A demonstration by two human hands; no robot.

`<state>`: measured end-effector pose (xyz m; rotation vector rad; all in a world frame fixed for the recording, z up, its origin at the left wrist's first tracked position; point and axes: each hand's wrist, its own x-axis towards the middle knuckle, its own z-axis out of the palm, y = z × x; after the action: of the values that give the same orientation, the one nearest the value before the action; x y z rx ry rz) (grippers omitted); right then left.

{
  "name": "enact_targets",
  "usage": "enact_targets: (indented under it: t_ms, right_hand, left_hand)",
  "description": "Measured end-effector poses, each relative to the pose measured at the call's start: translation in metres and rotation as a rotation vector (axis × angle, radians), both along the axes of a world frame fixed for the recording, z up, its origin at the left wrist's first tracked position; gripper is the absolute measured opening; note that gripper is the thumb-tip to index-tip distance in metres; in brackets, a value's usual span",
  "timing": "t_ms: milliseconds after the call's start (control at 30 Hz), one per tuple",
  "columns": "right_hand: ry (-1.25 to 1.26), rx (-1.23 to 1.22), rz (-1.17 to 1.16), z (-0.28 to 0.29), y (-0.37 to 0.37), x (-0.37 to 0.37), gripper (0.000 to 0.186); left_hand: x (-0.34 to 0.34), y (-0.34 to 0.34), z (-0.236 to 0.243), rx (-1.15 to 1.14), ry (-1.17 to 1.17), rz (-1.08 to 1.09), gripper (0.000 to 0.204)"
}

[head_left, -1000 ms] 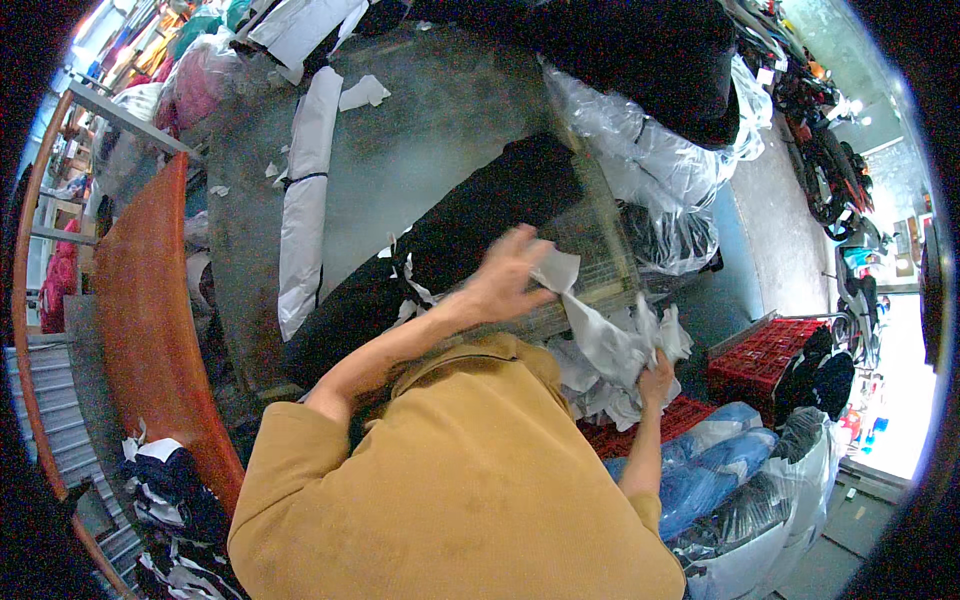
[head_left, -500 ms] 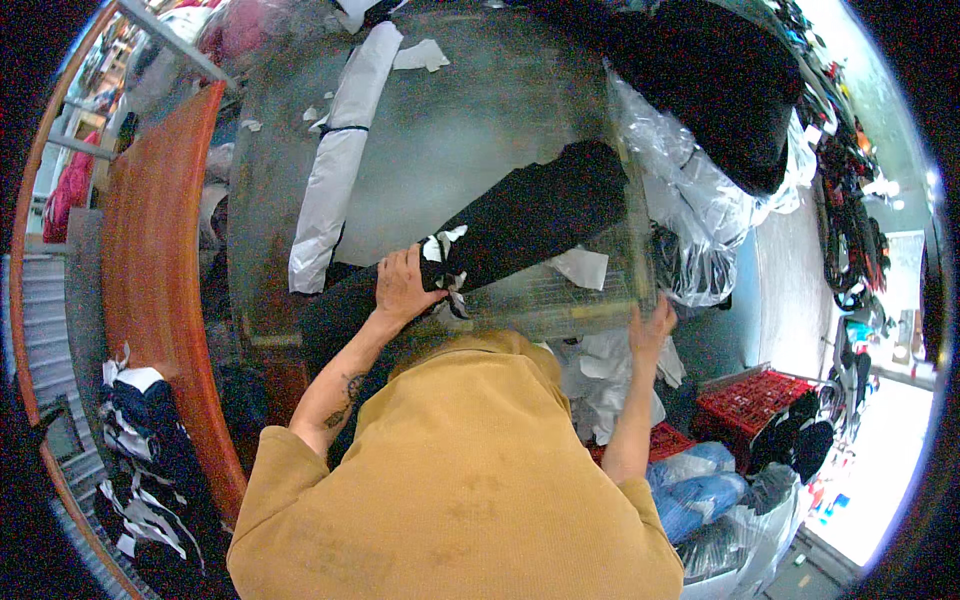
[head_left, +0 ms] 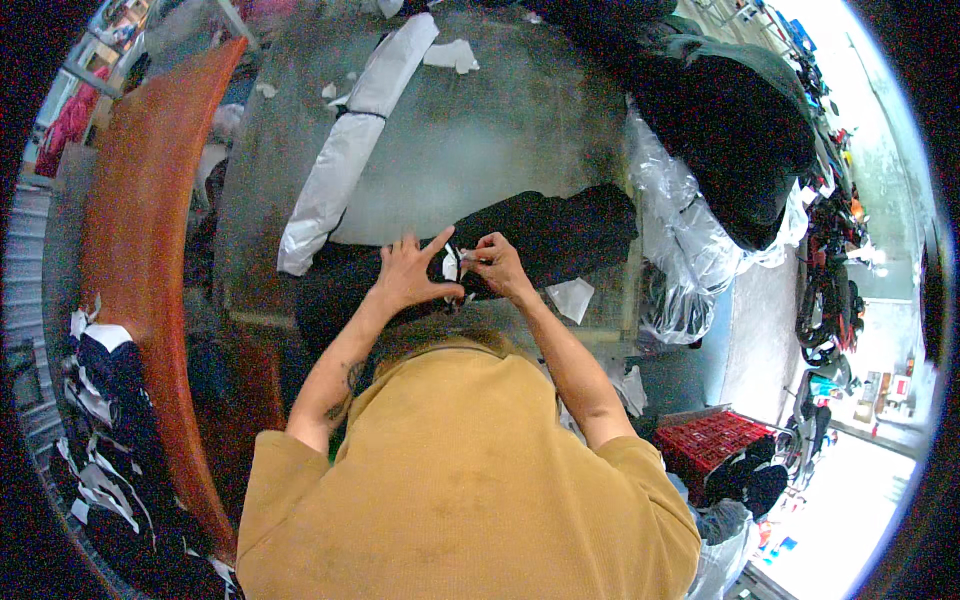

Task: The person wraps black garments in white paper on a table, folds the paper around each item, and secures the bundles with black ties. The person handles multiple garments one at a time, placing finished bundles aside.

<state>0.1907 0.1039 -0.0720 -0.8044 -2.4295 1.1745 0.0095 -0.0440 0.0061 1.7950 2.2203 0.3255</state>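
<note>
A long black fabric bundle (head_left: 560, 225) lies diagonally across the worn grey table (head_left: 440, 110), with a white paper strip (head_left: 450, 265) around its middle. My left hand (head_left: 405, 275) rests spread on the bundle, left of the strip, thumb reaching toward it. My right hand (head_left: 500, 268) pinches the white strip from the right. Farther back on the table a long white wrapped roll (head_left: 350, 150) with a dark tie lies at an angle, and a loose paper scrap (head_left: 570, 297) lies by the bundle's near edge.
An orange-brown panel (head_left: 140, 250) stands at the left beside dark bundles with white scraps (head_left: 110, 420). At the right are clear plastic-wrapped goods (head_left: 680, 235), a large black pile (head_left: 740, 140) and a red crate (head_left: 715, 435). More paper scraps (head_left: 450, 55) sit at the table's back.
My right hand has let go of the crumpled white paper at the right and moved left onto the bundle's strip. My left hand has settled on the bundle beside it.
</note>
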Motion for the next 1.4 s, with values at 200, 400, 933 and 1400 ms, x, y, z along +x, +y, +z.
enact_targets:
  t_ms: [200,400,933,1400]
  right_hand:
    - [0.118,-0.153,-0.123,-0.014,0.001,0.002,0.016]
    - [0.161,-0.252,-0.194,0.000,0.002,0.002,0.018]
    - [-0.120,-0.154,-0.121,-0.015,-0.001,-0.027,0.023]
    - [-0.166,-0.065,-0.047,-0.016,-0.011,-0.016,0.029]
  left_hand:
    - [-0.018,0.013,-0.055,0.218,-0.070,-0.114,0.040]
    - [-0.026,0.029,-0.057,0.044,-0.188,-0.090,0.044]
    - [-0.064,0.064,-0.039,-0.180,-0.382,-0.438,0.037]
    - [-0.053,0.075,-0.044,-0.386,-0.193,-0.602,0.030]
